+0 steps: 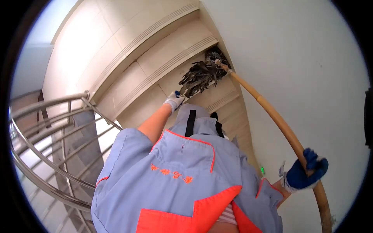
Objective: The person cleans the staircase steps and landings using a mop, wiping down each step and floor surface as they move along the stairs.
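A string mop (pixel 204 73) with dark, wet-looking strands lies on a stair tread in the corner by the wall. Its long bamboo handle (pixel 274 116) slants down to the right of my body. My right hand (pixel 305 173), in a blue-palmed glove, is wrapped around this handle near its lower end in view. At the ends of the strands is my left hand (pixel 175 101), in a white glove with blue on the fingers. Its fingers are bent in and appear closed on the strand tips, partly hidden from me.
Beige tiled stairs (pixel 128 77) with grooved edges run diagonally across the view. On the left stands a curved metal railing (pixel 46 136), with lower floor visible through its bars. A plain pale wall (pixel 295 50) rises close on the right.
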`<control>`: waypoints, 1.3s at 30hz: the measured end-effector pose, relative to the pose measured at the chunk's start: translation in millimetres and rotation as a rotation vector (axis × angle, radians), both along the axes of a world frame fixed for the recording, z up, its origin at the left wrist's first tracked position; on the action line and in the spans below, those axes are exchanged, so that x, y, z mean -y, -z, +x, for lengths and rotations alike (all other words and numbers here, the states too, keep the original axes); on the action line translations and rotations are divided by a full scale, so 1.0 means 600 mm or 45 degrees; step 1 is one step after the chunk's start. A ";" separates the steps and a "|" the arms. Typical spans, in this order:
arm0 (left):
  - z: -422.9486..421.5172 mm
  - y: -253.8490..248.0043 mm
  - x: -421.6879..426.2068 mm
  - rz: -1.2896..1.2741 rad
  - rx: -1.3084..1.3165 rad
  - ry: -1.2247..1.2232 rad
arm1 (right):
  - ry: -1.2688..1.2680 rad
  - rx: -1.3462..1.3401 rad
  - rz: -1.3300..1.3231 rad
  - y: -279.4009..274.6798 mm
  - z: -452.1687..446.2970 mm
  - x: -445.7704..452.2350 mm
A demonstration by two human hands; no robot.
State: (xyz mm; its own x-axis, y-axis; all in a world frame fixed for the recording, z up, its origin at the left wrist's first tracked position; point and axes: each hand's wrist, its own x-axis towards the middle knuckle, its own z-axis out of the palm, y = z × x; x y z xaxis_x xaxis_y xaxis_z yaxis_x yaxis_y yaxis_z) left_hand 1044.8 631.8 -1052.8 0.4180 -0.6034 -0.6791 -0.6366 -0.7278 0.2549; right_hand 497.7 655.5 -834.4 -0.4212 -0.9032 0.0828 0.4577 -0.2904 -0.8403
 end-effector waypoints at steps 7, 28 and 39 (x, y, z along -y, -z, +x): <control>-0.291 -0.035 0.117 -0.622 -0.085 0.355 | 0.553 -2.302 0.357 -0.013 -0.079 0.000; -0.476 -0.100 0.213 -0.323 -0.021 1.071 | 0.478 -3.508 0.221 0.015 -0.212 0.091; -0.410 -0.181 0.139 -0.290 0.091 0.805 | 0.408 -2.613 -0.434 0.032 -0.209 0.184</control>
